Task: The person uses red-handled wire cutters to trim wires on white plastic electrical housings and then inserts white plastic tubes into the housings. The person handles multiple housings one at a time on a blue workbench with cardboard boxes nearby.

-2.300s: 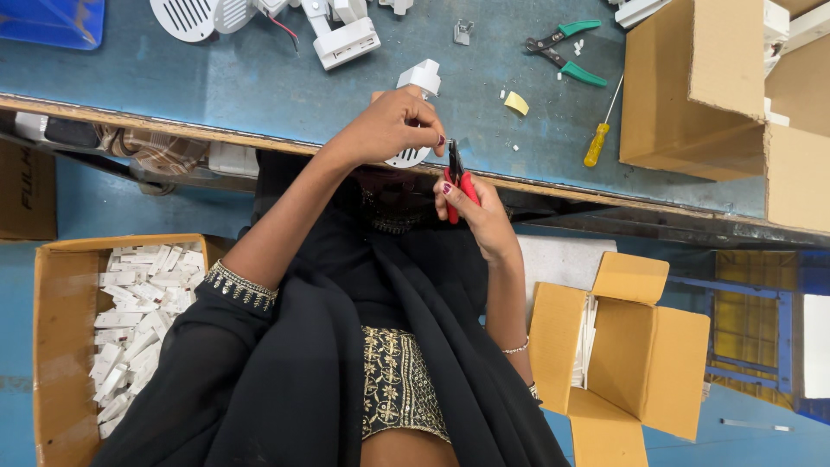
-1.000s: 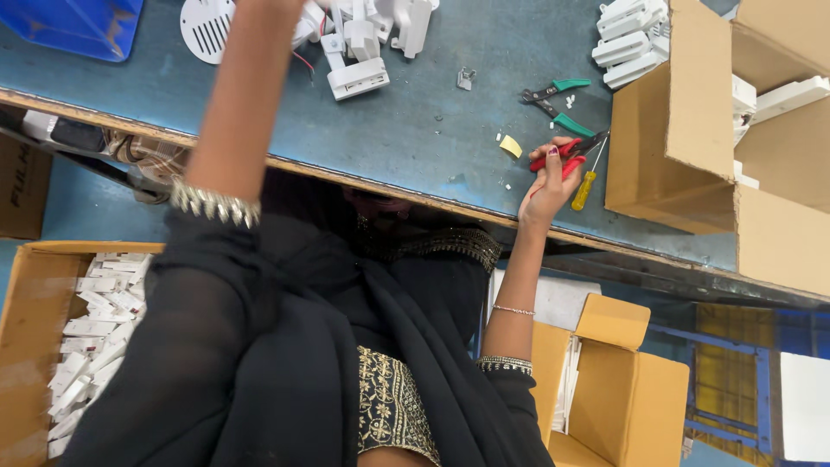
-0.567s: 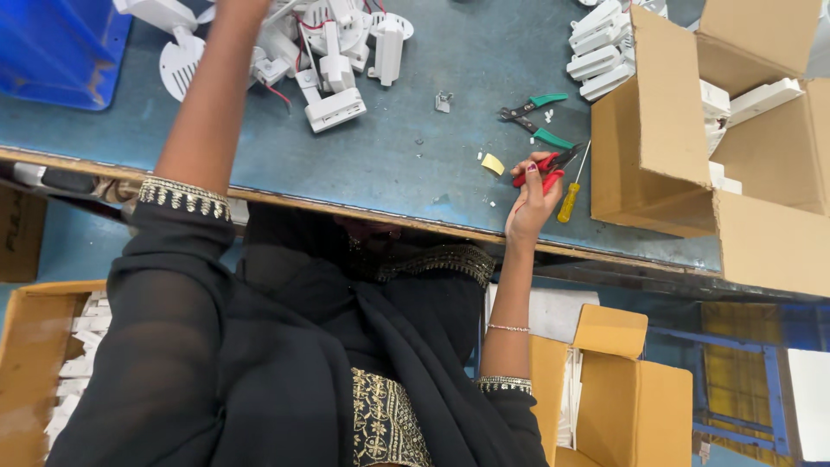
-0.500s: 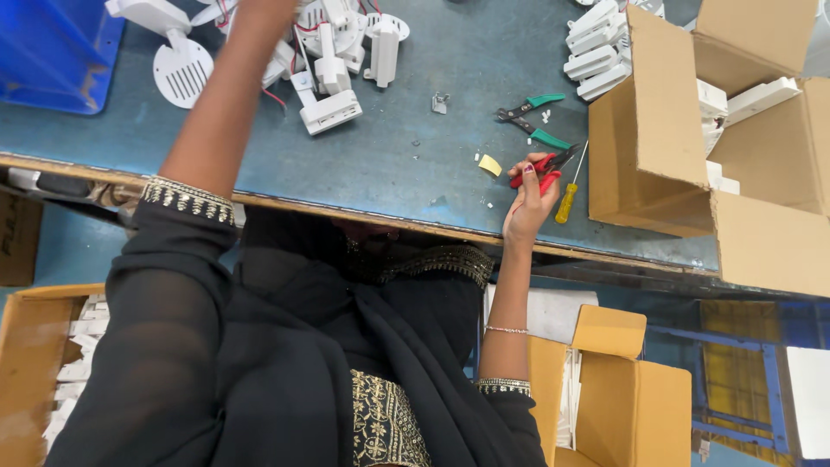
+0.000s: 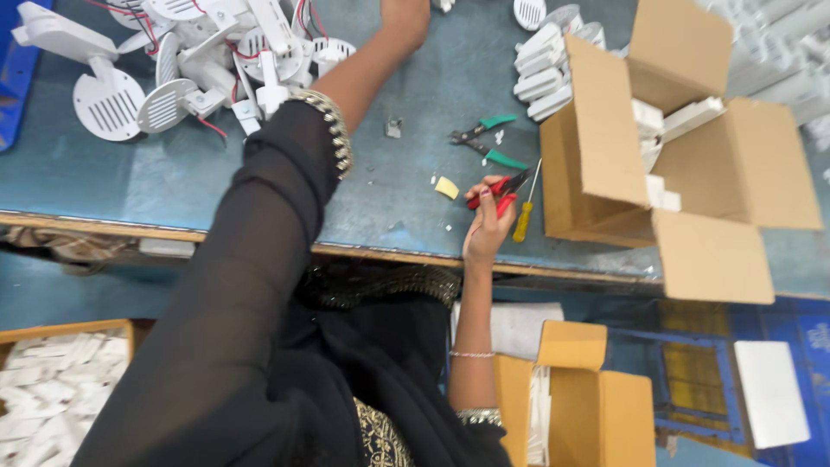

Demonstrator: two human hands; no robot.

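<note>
left hand reached farther | right hand grips red-handled pliers

Your left arm is stretching far forward, sleeve cuffed at the forearm, its left hand reaching to the top edge, fingers partly out of view. Your right hand is resting with bent wrist, fingers curling closed.

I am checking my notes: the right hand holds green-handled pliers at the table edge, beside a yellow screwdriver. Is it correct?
Not quite. In the head view the right hand holds red-handled pliers; the green-handled pliers lie untouched on the table. The yellow screwdriver is indeed beside the hand.
</note>
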